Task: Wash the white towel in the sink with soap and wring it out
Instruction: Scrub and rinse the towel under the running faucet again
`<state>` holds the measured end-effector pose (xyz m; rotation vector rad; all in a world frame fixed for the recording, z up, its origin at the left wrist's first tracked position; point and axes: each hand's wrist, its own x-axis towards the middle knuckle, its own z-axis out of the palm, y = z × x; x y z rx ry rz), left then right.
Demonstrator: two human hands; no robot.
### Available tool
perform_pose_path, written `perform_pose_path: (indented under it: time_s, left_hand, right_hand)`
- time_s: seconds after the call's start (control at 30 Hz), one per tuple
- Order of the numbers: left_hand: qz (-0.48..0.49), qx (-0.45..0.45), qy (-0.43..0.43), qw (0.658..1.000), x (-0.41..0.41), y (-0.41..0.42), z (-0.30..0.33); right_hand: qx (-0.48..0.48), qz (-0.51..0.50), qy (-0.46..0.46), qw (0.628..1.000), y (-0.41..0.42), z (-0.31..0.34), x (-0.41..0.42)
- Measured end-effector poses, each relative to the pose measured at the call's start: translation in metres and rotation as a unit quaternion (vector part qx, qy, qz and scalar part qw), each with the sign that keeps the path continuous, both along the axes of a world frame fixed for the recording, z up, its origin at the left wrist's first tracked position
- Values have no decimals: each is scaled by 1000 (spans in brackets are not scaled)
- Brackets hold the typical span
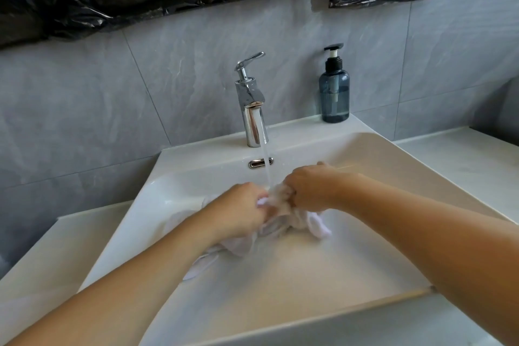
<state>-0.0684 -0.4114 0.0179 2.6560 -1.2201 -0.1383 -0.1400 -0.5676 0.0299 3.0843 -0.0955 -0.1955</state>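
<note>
Now left hand [241,209] and right hand [313,187] grip white towel [280,213] under running water [266,168].

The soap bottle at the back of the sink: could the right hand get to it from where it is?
Probably yes. The soap bottle stands on the sink's back ledge with nothing between it and the right hand. But that hand grips the white towel and would have to let go first.
</note>
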Motion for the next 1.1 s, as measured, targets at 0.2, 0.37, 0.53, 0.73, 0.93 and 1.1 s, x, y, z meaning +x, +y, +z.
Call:
perform_pose_path:
  time_s: [0.2,0.37,0.53,0.73,0.93,1.1]
  left_hand:
    - [42,-28,-105,993,9,0,8]
    - [35,-21,7,999,5,-2,8]
    - [29,2,-56,998,5,4,10]
    - [10,-21,-14,1000,6,3,2]
    - [-14,80,-38,996,3,9,-6]
    - [-16,94,-48,994,-3,1,-7]
  right_hand:
    - [37,41,-30,998,10,-2,-5]
    - [-27,11,9,1000,0,-4,-1]
    - [-48,30,-62,996,-1,-1,-2]
    - [18,16,10,1000,2,-10,-6]
    - [60,-8,49,997,-2,-13,-3]
    - [47,11,36,998,3,-10,-4]
